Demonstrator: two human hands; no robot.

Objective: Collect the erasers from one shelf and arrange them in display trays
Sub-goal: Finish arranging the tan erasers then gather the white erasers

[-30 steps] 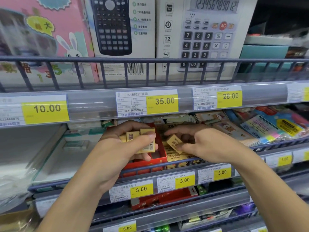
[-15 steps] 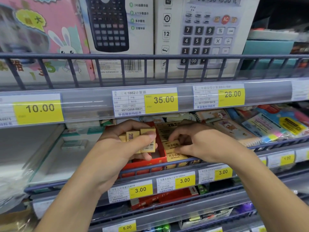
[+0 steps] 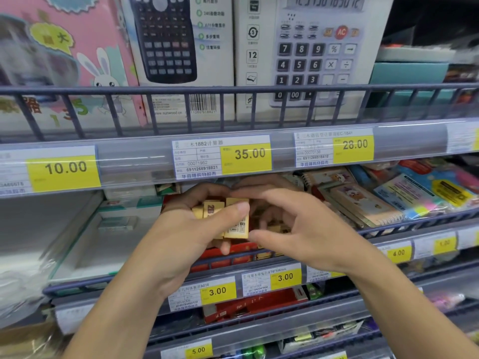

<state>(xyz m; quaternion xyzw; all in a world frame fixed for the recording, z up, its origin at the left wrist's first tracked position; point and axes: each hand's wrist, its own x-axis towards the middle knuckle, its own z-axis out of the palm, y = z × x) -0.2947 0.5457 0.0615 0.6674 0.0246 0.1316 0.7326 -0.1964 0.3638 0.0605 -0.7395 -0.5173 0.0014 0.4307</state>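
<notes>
My left hand (image 3: 197, 229) grips a small stack of yellow erasers (image 3: 234, 218), thumb pressed across their front. It hovers over a red display tray (image 3: 233, 248) on the middle shelf. My right hand (image 3: 293, 226) is right beside the stack, fingers curled towards it, forefinger touching the top of the outer eraser and thumb near its lower corner. Whether the right hand holds an eraser of its own is hidden behind its fingers. More yellow erasers (image 3: 267, 253) lie in the tray behind the wire rail.
A wire rail (image 3: 388, 226) fronts the shelf. Notebooks and sticky-note packs (image 3: 368, 200) lie to the right, white and green eraser boxes (image 3: 129, 211) to the left. Calculator boxes (image 3: 181, 47) stand on the shelf above. A second red tray (image 3: 248, 307) sits one shelf lower.
My right hand has left the tray at the right and moved left up against the stack in my left hand. The left hand has stayed put.
</notes>
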